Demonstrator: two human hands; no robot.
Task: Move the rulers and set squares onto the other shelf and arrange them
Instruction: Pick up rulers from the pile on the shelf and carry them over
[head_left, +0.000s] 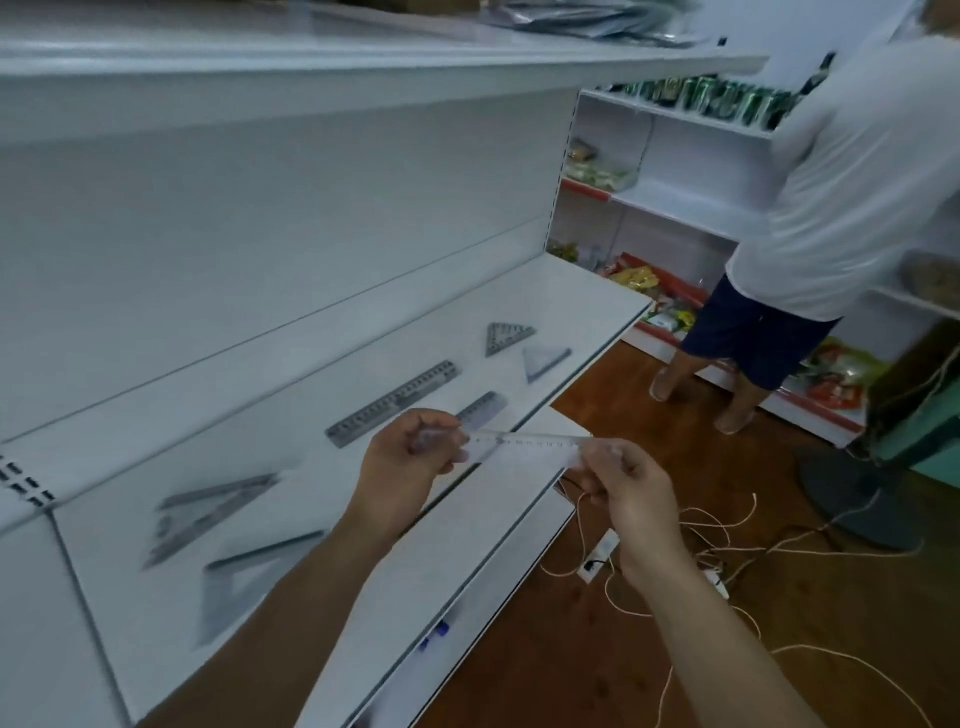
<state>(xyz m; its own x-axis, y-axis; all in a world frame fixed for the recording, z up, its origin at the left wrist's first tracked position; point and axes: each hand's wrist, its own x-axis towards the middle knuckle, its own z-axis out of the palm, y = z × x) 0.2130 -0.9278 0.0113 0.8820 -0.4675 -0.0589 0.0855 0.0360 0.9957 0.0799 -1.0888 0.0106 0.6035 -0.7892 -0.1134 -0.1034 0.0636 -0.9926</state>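
Observation:
A clear ruler (524, 442) hangs level in front of the white shelf (311, 447), pinched at one end by my left hand (410, 457) and at the other by my right hand (628, 483). On the shelf lie a long grey ruler (395, 402), a short ruler (485, 408) partly behind my left hand, two small set squares (508, 336) (543, 359) to the right, and two large set squares (208, 512) (249, 577) to the left.
A lower shelf (467, 571) juts out below with blue items on it. Cords and a power strip (600, 558) lie on the wooden floor. Another person (831, 208) stands at the right by stocked shelves. A fan base (852, 493) sits nearby.

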